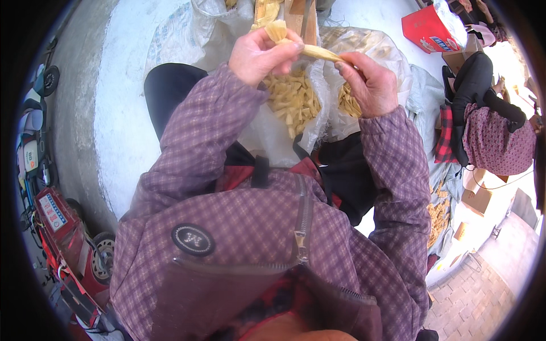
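Yellow dried husk [319, 53]: could tear if overpulled.
Left hand [256, 58]: closed around it.
Right hand [373, 82]: pinching its tip.

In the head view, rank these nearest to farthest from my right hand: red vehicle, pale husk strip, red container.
1. Pale husk strip: one end pinched by the right hand.
2. Red container: beyond that hand, upper right.
3. Red vehicle: far across, lower left.

The long pale-yellow husk strip [321, 53] looks papery and matt, kinda fibrous. Purple checked cloth jacket [244, 221] is matt too, silver metal zip pull [301, 245] shiny, whitish see-through plastic bag [398, 65] crinkly and glossy.
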Available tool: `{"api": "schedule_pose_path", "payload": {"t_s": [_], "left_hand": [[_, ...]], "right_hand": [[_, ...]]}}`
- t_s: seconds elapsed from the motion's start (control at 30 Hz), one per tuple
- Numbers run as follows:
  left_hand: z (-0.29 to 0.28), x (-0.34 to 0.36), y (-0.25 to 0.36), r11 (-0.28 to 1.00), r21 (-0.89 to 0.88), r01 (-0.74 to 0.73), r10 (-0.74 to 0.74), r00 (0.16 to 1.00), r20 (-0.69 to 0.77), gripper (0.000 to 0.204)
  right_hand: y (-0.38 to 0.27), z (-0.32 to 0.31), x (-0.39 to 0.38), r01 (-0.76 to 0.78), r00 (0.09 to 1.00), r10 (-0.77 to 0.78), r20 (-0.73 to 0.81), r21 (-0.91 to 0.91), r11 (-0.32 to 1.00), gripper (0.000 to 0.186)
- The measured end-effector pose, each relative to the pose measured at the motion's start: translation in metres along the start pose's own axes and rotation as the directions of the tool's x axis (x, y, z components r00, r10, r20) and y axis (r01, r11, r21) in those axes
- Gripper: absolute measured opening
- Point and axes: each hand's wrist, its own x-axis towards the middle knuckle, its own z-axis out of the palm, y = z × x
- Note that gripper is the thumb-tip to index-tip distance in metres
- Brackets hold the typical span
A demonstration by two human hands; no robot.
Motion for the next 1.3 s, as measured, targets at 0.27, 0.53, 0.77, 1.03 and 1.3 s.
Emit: {"api": "schedule_pose_path", "payload": {"t_s": [0.27, 0.53, 0.77, 1.03, 1.3], "left_hand": [[-0.041, 0.089, -0.028, 0.995, 0.048, -0.091, 0.096, 0.988, -0.119, 0.017], [-0.013, 0.020, -0.034, 0.835, 0.502, -0.226, 0.235, 0.971, 0.046, 0.024], [0.008, -0.032, -0.070, 0.939, 0.316, 0.134, -0.200, 0.962, 0.187, 0.030], [0.053, -0.058, -0.082, 0.688, -0.162, 0.707, -0.574, 0.667, 0.476, 0.040], [0.077, -0.049, -0.092, 0.510, -0.409, 0.757, -0.657, 0.649, 0.383, 0.026]], "right_hand": [[0.039, 0.022, 0.086, 0.207, 0.973, -0.226, -0.041, -0.272, 0.940, 0.015], [0.032, 0.030, 0.017, -0.222, 0.975, 0.221, 0.014, 0.064, 0.973, 0.017], [-0.036, 0.044, -0.055, -0.206, 0.964, 0.263, -0.029, 0.544, 0.813, 0.020], [-0.056, 0.033, -0.123, 0.083, 0.995, -0.066, -0.073, 0.264, 0.961, 0.018], [-0.038, 0.030, -0.131, -0.168, 0.956, 0.219, -0.197, 0.245, 0.955, 0.017]]}}
